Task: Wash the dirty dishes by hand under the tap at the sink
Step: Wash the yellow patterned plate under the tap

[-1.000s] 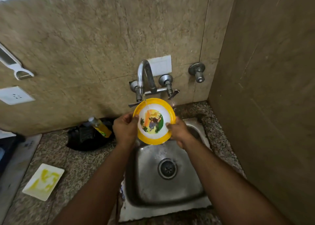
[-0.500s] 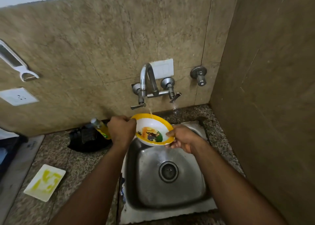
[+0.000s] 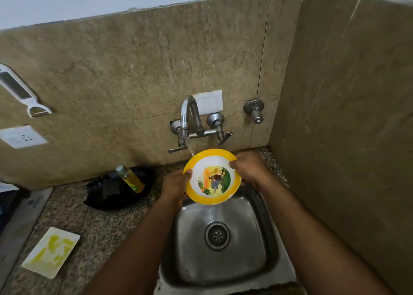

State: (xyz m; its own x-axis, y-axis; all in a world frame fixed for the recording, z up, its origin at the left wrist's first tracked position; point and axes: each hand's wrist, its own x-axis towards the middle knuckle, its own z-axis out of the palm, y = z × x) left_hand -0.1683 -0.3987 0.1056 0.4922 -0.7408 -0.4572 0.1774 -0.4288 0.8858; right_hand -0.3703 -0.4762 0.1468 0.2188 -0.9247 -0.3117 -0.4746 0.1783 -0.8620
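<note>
While water runs, we list the scene from largest to smallest.
Counter: we see the speckled stone counter (image 3: 107,230) carrying the sink at its right end, against the corner of the tiled walls.
Sink: the steel sink (image 3: 263,245) is set in the counter's right end, its drain below our plate.
Tap: the wall tap (image 3: 188,115) above the sink's back edge sends a thin stream onto the plate's upper left rim.
Plate: the yellow-rimmed plate (image 3: 212,176) hangs tilted towards us over the sink's back edge, held in the air.
Tray: a white tray (image 3: 51,251) smeared yellow lies at the counter's front left.
Left hand: our left hand (image 3: 175,186) grips the plate's left rim, thumb over the edge.
Right hand: our right hand (image 3: 251,167) holds the upper right rim, fingers curled over it.
Bottle: a yellow bottle (image 3: 130,178) leans on black cloth near the counter's back edge.
Risk: we judge the wet rim could slip from either hand and drop into the sink; the steep tilt could also throw water off the plate onto the counter or us.
</note>
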